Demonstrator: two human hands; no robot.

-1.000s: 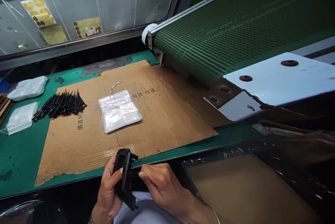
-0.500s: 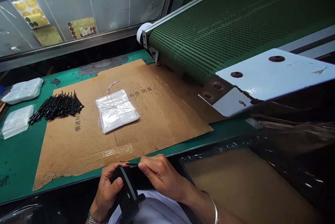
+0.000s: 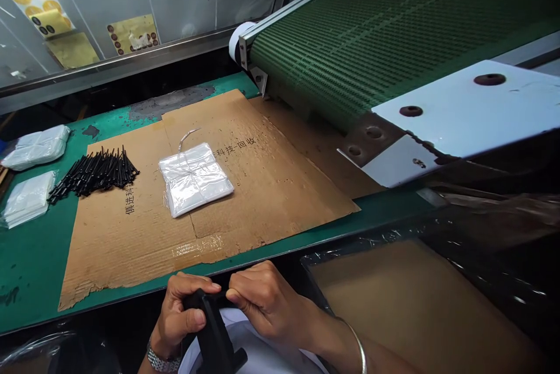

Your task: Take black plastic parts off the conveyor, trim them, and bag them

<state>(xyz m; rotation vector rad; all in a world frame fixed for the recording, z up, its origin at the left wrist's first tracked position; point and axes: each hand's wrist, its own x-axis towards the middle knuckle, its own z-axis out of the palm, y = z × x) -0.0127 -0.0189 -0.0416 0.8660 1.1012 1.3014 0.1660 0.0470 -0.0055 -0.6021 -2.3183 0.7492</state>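
Observation:
Both hands hold one black plastic part (image 3: 215, 336) low over my lap, in front of the bench edge. My left hand (image 3: 180, 313) is wrapped round its upper left side, thumb on its face. My right hand (image 3: 262, 299) is closed in a pinch at the part's top end; what its fingertips press is too small to make out. On the cardboard sheet (image 3: 271, 199) ahead lie a tied stack of clear plastic bags (image 3: 195, 178) and a pile of thin black pins (image 3: 94, 171).
Two white bag bundles (image 3: 35, 146) (image 3: 27, 199) lie at the left of the green bench (image 3: 30, 257). A green conveyor belt (image 3: 371, 30) with a white end plate (image 3: 464, 117) slopes up at right. A plastic-lined carton (image 3: 415, 304) stands at lower right.
The black part has been lowered and turned from upright toward my lap. My right hand has moved onto its top end, beside my left.

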